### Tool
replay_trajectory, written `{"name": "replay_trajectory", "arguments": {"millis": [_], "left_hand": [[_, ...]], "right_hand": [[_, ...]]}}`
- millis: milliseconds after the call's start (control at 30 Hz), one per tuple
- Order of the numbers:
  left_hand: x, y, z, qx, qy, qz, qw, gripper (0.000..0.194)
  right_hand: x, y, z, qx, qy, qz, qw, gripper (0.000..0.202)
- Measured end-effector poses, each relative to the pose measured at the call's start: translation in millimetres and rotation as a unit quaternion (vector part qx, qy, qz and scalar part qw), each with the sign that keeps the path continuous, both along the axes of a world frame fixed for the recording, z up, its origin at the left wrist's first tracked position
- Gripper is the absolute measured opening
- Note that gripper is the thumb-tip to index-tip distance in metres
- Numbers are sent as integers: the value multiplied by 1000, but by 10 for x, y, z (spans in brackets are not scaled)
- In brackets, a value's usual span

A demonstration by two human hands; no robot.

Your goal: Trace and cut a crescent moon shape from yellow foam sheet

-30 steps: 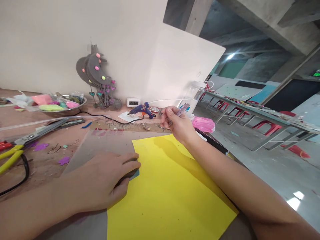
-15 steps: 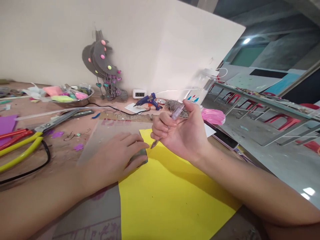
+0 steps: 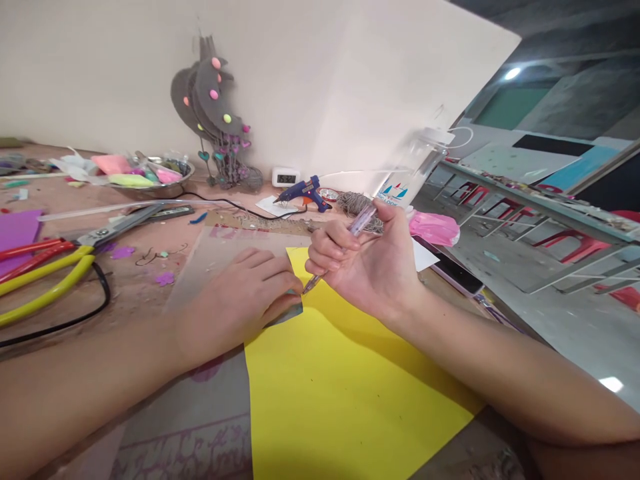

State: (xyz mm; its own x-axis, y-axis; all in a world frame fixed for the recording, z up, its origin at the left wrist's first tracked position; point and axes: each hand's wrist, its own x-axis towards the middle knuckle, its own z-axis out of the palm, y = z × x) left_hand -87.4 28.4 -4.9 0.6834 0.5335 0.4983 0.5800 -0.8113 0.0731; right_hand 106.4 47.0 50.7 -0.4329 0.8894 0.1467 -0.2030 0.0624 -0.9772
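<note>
A yellow sheet point(image 3: 340, 393) lies on a translucent mat at the centre of the table. My left hand point(image 3: 250, 293) rests over its upper left edge, fingers pressed together on a small dark flat piece point(image 3: 291, 313), mostly hidden beneath them. In my right hand point(image 3: 365, 260) is a clear purplish pen point(image 3: 361, 220), gripped with curled fingers, palm turned up. The pen tip is at the edge of the dark piece, close to my left fingertips.
Yellow-handled scissors point(image 3: 80, 267) and purple foam point(image 3: 20, 233) lie left. Behind are a metal bowl point(image 3: 150, 190), a blue glue gun point(image 3: 305, 192), a small clock point(image 3: 286, 177) and a clear bottle point(image 3: 413, 167). A phone point(image 3: 457, 273) lies right.
The view has shifted slightly, moving the surroundings right and up in the picture. My left fingers now cover more of the dark piece, and the pen tip sits closer to them.
</note>
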Motion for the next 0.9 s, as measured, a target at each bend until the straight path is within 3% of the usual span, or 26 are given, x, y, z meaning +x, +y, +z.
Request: {"name": "replay_trajectory", "arguments": {"millis": [900], "left_hand": [[8, 9, 6, 14, 6, -15, 1000, 16]], "right_hand": [[-37, -18, -11, -25, -3, 2, 1000, 61]]}}
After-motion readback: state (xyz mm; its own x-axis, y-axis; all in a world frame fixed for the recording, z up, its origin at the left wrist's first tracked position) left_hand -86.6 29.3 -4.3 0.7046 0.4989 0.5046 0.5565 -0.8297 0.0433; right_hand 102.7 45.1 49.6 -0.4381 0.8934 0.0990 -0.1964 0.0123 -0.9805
